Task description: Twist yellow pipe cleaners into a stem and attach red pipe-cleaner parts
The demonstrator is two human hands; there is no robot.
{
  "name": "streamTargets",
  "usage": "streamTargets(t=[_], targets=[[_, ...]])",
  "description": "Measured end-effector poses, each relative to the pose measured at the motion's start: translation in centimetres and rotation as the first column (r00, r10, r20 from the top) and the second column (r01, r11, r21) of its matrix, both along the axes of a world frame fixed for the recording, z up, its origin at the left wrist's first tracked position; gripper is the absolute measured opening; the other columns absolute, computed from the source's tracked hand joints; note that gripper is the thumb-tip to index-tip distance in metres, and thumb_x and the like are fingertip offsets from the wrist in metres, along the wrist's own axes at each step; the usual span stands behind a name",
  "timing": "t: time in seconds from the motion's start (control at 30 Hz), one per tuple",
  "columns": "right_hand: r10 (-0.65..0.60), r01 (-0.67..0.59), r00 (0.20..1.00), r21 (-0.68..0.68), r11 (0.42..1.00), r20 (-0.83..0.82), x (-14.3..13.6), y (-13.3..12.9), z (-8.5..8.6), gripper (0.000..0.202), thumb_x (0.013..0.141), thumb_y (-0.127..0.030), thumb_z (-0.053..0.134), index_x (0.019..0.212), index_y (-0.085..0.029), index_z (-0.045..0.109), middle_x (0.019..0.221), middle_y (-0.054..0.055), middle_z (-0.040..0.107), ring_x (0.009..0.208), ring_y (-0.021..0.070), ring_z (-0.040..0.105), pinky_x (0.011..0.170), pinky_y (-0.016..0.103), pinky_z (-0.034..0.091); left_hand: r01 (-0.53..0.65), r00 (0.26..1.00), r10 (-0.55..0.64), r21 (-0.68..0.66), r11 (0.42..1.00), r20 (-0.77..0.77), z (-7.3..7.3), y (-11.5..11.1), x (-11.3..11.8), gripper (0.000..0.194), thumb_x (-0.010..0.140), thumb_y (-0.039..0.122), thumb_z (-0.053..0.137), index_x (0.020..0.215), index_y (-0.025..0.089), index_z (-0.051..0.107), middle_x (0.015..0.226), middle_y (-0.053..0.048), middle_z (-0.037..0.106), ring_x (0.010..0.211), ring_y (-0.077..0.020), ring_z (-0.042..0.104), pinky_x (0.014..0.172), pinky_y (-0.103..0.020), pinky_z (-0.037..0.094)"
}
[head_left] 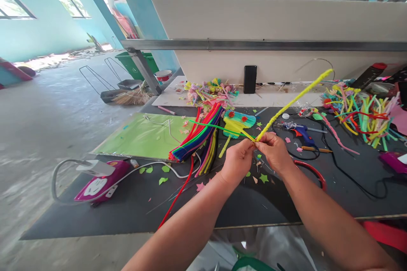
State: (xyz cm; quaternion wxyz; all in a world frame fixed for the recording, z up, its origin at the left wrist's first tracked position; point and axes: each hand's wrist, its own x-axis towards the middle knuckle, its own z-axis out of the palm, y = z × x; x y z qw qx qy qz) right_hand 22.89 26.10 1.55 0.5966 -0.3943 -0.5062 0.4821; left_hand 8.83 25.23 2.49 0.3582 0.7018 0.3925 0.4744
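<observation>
My left hand and my right hand meet above the table, both with fingers pinched at the lower end of a long fuzzy yellow pipe cleaner stem. The stem slants up to the right from the fingertips. A thin green pipe cleaner runs leftward from the same spot, and a short yellow end shows beside it. Fingers hide how these pieces join. Just behind my hands lies a blue and yellow fuzzy piece with red spots. A bundle of coloured pipe cleaners lies left of it.
A blue glue gun with a black cord lies at right, near a heap of pipe cleaner pieces. A phone stands at the back. At left are a green sheet and a purple box with a white cable.
</observation>
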Motion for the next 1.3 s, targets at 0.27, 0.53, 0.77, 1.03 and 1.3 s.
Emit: streamTargets(t=[0.27,0.53,0.77,1.03,1.3], targets=[[-0.199,0.197,0.980,-0.088,0.976,-0.026,-1.2,0.3,-0.4,0.016,0.064,-0.020,0.066,0.054,-0.018,0.053,0.054,-0.005,0.049,0.051,0.0083,0.039,0.050,0.023,0.031,-0.192,0.971,0.202,0.088,0.977,-0.125,-0.5,0.2,0.7,0.005,0.081,0.019,0.057,0.080,0.023,0.059,0.071,-0.003,0.059,0.066,-0.0174,0.053,0.065,-0.026,0.036],[-0.170,0.179,0.980,-0.089,0.980,0.101,-0.9,0.2,0.3,0.017,0.068,-0.029,0.067,0.060,-0.017,0.059,0.054,-0.005,0.049,0.052,0.0092,0.041,0.052,0.023,0.033,-0.114,0.939,0.213,0.340,0.933,-0.270,-0.8,0.2,0.6,0.018,0.088,0.015,0.044,0.093,0.021,0.060,0.090,-0.008,0.066,0.089,-0.0205,0.061,0.082,-0.032,0.044],[-0.148,0.056,0.924,0.259,0.964,0.352,0.1,-0.9,1.3,0.016,0.084,-0.030,0.058,0.088,-0.020,0.070,0.087,0.005,0.066,0.082,0.0185,0.060,0.074,0.031,0.046,-0.091,0.933,0.119,-0.097,0.991,0.341,-0.2,1.1,0.3,0.008,0.081,0.021,0.060,0.089,0.019,0.057,0.077,-0.002,0.065,0.065,-0.0145,0.063,0.067,-0.030,0.052],[0.021,-0.019,0.999,0.047,0.999,-0.033,-0.9,-0.5,0.7,0.015,0.082,-0.033,0.063,0.087,-0.022,0.072,0.083,0.003,0.069,0.081,0.0181,0.063,0.076,0.033,0.048,0.519,0.547,-0.071,-0.272,0.811,0.834,1.3,1.2,-0.1,0.017,0.074,0.019,0.069,0.083,0.015,0.055,0.070,0.000,0.064,0.052,-0.0072,0.058,0.053,-0.019,0.049],[0.043,-0.038,0.963,0.022,0.999,-0.267,-0.8,-0.8,1.6,0.014,0.064,-0.026,0.079,0.075,-0.024,0.071,0.080,0.000,0.068,0.076,0.0163,0.063,0.073,0.033,0.050,0.691,0.474,-0.108,-0.293,0.661,0.874,0.6,0.7,0.3,0.015,0.075,0.016,0.069,0.083,0.014,0.057,0.065,0.000,0.061,0.048,-0.0060,0.054,0.046,-0.015,0.044]])
